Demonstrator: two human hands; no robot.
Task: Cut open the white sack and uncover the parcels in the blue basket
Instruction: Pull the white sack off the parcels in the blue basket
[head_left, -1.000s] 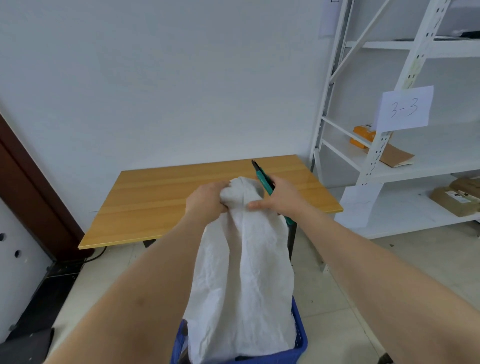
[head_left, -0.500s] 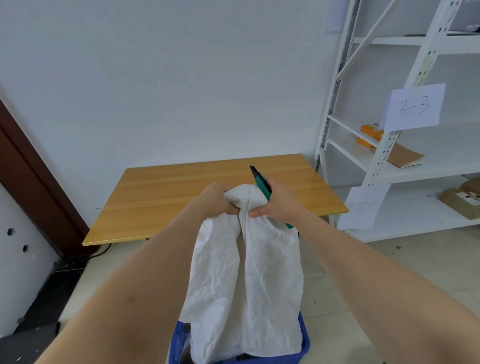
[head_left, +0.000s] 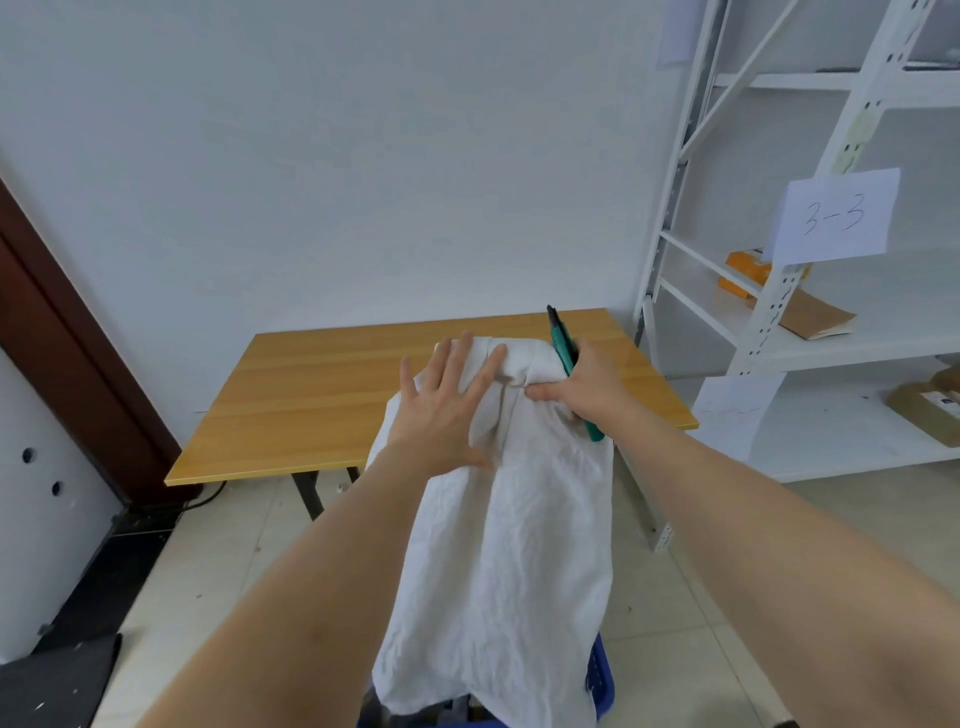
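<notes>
Pinching the crumpled white fabric sack (head_left: 509, 519) and green utility knife (head_left: 563, 353), the right hand (head_left: 582, 387) is lifting; left hand (head_left: 447, 410) spread flat, parcels unseen in the blue plastic basket (head_left: 602, 675).

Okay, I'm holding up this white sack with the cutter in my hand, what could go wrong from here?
1. Your right hand grips both the green utility cutter and the gathered top of the crumpled white fabric sack; the tip could nick your open left hand resting flat alongside.
2. Only one hand grips the sack, so it may slip down into the blue plastic basket.
</notes>
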